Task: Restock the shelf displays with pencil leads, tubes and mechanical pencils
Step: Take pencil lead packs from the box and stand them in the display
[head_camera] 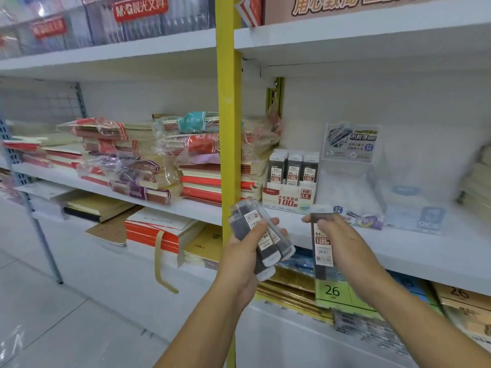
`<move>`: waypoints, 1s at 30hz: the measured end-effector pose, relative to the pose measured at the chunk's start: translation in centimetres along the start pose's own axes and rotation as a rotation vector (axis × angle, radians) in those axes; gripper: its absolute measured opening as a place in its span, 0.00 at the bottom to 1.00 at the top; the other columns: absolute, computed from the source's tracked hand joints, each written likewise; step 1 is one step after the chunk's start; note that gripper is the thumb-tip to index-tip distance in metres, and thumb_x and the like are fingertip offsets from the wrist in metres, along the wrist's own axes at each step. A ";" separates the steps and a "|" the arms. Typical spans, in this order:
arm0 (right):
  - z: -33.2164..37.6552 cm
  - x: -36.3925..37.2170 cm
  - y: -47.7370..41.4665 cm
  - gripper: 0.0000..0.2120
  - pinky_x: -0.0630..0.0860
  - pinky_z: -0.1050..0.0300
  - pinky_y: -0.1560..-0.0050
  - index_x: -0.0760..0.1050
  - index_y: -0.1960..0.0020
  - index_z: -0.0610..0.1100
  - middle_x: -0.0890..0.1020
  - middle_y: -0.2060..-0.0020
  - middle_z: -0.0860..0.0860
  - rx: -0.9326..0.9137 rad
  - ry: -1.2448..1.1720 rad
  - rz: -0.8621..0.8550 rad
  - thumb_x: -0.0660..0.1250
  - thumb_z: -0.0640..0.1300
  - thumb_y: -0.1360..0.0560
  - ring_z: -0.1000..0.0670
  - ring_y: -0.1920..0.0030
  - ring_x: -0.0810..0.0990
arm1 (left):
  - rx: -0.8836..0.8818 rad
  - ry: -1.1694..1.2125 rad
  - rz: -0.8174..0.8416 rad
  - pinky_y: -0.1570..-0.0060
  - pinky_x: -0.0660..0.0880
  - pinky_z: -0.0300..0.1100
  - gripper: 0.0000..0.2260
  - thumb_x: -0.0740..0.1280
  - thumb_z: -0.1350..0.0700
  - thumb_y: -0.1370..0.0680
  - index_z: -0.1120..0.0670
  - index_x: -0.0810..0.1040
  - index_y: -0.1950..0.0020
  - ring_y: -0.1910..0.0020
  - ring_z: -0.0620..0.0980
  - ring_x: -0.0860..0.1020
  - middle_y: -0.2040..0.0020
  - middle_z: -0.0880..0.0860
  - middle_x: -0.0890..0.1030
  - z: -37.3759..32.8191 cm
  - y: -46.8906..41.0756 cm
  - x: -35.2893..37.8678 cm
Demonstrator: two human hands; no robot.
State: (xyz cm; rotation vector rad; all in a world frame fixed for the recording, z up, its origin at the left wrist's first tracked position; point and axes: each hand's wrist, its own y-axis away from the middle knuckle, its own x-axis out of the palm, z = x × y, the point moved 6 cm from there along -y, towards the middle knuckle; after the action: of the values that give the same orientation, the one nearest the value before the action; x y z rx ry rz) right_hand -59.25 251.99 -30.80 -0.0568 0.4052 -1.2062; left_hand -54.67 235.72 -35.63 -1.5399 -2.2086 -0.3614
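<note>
My left hand [245,257] grips a tilted bundle of several dark pencil lead boxes [259,235] in front of the yellow shelf post [228,123]. My right hand [342,244] pinches a single upright lead box [322,248], held just below the shelf edge. On the white shelf [414,251] behind stands a cardboard display box [289,195] marked HB 0.5, with three rows of the same lead boxes upright in it. To its right is a clear plastic display stand [350,166] with a printed header card.
Stacks of red and cream notebooks in plastic wrap [148,160] fill the shelf left of the post. Lower shelves hold books, gold packs and a green tag reading 26 [332,290]. Cream paper stacks [475,179] sit at far right. Another shelf board hangs close above.
</note>
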 end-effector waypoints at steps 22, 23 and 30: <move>7.1 -0.9 -16.4 0.15 0.69 0.52 0.51 0.73 0.46 0.54 0.75 0.53 0.51 -0.462 1.057 -0.189 0.74 0.52 0.29 0.49 0.47 0.71 | 0.085 0.181 0.063 0.63 0.81 0.42 0.23 0.72 0.49 0.29 0.53 0.77 0.35 0.48 0.55 0.85 0.47 0.58 0.86 -2.6 -4.1 -0.8; 7.2 -1.0 -16.4 0.15 0.68 0.52 0.49 0.75 0.44 0.53 0.72 0.53 0.52 -0.476 1.103 -0.207 0.73 0.52 0.28 0.48 0.45 0.69 | 0.086 0.185 0.068 0.63 0.81 0.42 0.24 0.72 0.49 0.29 0.53 0.77 0.35 0.48 0.55 0.85 0.47 0.58 0.86 -2.6 -4.2 -0.7; 7.5 -1.3 -10.6 0.13 0.66 0.60 0.52 0.78 0.40 0.50 0.73 0.55 0.57 -0.589 0.834 -0.307 0.61 0.50 0.21 0.52 0.47 0.72 | 0.046 0.194 0.076 0.60 0.83 0.46 0.21 0.72 0.49 0.31 0.51 0.79 0.39 0.50 0.55 0.86 0.48 0.58 0.86 -2.0 -3.8 -0.2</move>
State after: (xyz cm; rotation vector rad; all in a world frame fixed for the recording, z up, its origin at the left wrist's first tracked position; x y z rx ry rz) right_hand -66.59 248.02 -20.78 -0.1245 1.5219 -1.3388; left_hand -57.76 233.34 -33.86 -1.4929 -1.9917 -0.4151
